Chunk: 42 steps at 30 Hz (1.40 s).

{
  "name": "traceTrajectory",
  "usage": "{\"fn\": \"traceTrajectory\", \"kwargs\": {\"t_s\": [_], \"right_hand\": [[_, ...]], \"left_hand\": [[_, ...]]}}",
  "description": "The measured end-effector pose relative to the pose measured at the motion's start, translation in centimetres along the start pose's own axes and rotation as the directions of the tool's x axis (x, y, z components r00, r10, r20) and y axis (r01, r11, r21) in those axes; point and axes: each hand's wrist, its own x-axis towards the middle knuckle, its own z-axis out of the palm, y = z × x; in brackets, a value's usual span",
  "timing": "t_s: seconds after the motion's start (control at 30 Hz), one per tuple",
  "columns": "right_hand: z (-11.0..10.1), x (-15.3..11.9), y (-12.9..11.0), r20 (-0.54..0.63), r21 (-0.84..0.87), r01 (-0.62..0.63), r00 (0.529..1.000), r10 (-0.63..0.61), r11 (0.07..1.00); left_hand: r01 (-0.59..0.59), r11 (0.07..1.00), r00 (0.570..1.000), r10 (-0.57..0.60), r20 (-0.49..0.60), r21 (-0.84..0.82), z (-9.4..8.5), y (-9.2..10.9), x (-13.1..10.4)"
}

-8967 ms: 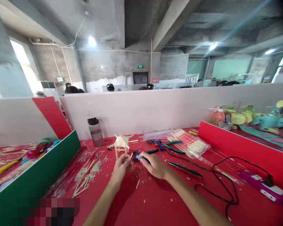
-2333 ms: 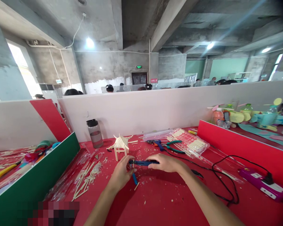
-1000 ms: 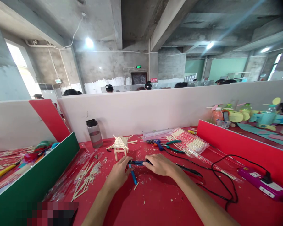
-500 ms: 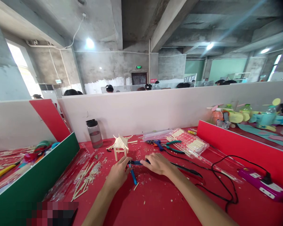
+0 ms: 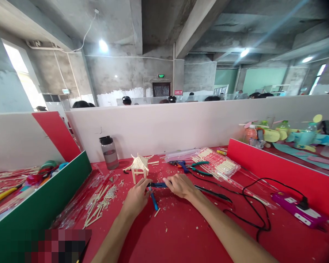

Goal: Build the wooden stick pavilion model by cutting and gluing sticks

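A long dark-blue and black hand tool (image 5: 159, 185) lies across the space between my hands, its black end running out to the right; its exact kind is unclear. My right hand (image 5: 179, 186) is closed over its middle. My left hand (image 5: 138, 195) pinches at the tool's left end, where the fingers hide whatever is in them. Just below this hand, a bright-blue handle (image 5: 154, 201) points towards me, with a short stick piece (image 5: 157, 212) at its tip. Right behind my left hand stands a small pavilion model of pale wooden sticks (image 5: 139, 168).
A water bottle (image 5: 109, 153) stands back left. Cut sticks (image 5: 97, 210) and plastic wrappers lie left. Behind my right hand are a blue glue gun (image 5: 182, 165), green-handled pliers (image 5: 201, 168) and packed sticks (image 5: 219, 163). A black cable runs near a purple power strip (image 5: 298, 210). Low dividers flank the table.
The view has shifted slightly. Both hands keep nearly the same place and grip on the tool, and the pavilion model has not moved.
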Motion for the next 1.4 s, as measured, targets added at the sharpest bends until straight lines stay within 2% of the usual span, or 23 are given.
{"fn": "traceTrajectory", "kwargs": {"t_s": [0.3, 0.57, 1.17, 1.4], "right_hand": [[1.6, 0.3, -0.2, -0.016, -0.047, -0.043, 0.999, 0.042, 0.998], [2.6, 0.2, -0.5, -0.021, -0.043, -0.044, 0.999, 0.043, 0.998], [2.1, 0.0, -1.0, -0.027, -0.035, -0.024, 0.999, 0.023, 0.999], [2.4, 0.1, -0.6, -0.059, -0.034, -0.049, 0.997, 0.047, 0.998]], "left_hand": [[0.049, 0.998, 0.999, -0.05, 0.009, 0.046, 0.3, -0.2, 0.1], [0.114, 0.991, 0.991, -0.119, 0.065, 0.07, 0.2, -0.6, 0.1], [0.097, 0.995, 0.994, -0.098, 0.044, 0.004, 0.6, -1.5, 0.2], [0.109, 0.994, 0.993, -0.11, 0.047, 0.008, 0.2, -1.1, 0.2]]}}
